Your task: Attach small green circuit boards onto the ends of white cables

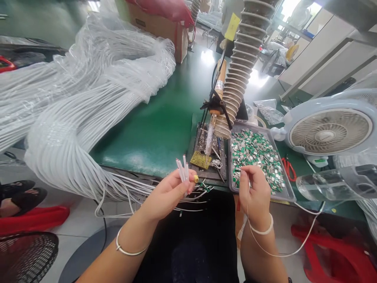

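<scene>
My left hand (172, 192) is closed around several white cables (183, 173), their cut ends pointing up with small reddish tips. A yellow wrap (196, 179) covers one fingertip. My right hand (255, 186) is pinched shut at the near left part of a grey tray (290, 192) of small green-and-silver circuit boards (256, 157). A thin solder wire (262, 245) runs from its fingers past the wrist. Between the hands and farther back, a soldering iron (216, 102) is fixed tip down over a yellow sponge (200, 159). Small boards (206, 186) hang on cables at the table edge.
A large bundle of white cables (76, 114) in clear plastic covers the left of the green table (165, 129). A ribbed hose (240, 63) hangs beside the iron. On the right are a fan (326, 127), red-handled scissors (288, 169) and a clear bottle (326, 182).
</scene>
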Demonstrator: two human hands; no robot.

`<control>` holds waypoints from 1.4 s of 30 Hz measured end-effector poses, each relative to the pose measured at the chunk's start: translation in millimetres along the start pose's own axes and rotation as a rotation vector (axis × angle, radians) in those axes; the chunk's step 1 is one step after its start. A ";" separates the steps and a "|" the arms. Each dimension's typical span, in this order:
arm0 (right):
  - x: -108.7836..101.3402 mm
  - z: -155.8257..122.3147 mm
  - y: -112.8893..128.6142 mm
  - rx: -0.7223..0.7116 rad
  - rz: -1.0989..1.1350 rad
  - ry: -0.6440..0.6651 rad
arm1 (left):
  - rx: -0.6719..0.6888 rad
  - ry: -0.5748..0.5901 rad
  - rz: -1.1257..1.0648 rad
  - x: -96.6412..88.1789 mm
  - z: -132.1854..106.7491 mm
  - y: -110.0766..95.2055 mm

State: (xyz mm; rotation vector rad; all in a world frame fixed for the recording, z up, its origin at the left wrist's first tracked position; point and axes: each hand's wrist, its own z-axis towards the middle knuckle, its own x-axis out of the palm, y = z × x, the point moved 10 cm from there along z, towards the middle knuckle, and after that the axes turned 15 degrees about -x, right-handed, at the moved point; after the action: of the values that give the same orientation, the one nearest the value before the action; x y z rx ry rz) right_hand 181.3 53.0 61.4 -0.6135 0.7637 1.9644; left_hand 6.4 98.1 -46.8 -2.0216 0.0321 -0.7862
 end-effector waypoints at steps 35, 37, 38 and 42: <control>42.5 -28.6 38.5 -0.005 0.437 0.077 | -0.015 -0.108 0.188 4.4 -1.5 4.6; 40.1 -27.7 35.7 0.039 0.461 0.017 | 0.000 -0.101 0.221 9.1 -1.2 3.0; 39.6 -27.1 35.0 0.056 0.475 -0.006 | 0.005 -0.096 0.232 11.5 -0.9 2.2; 38.5 -18.8 38.1 0.064 0.475 -0.051 | 0.009 -0.092 0.251 18.4 -0.3 -1.6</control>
State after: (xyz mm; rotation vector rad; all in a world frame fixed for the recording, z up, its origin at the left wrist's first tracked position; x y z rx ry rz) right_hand 132.1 46.5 32.5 -0.3614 1.0044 2.3630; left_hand 20.4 92.8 -36.0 -1.9950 0.2249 -0.5339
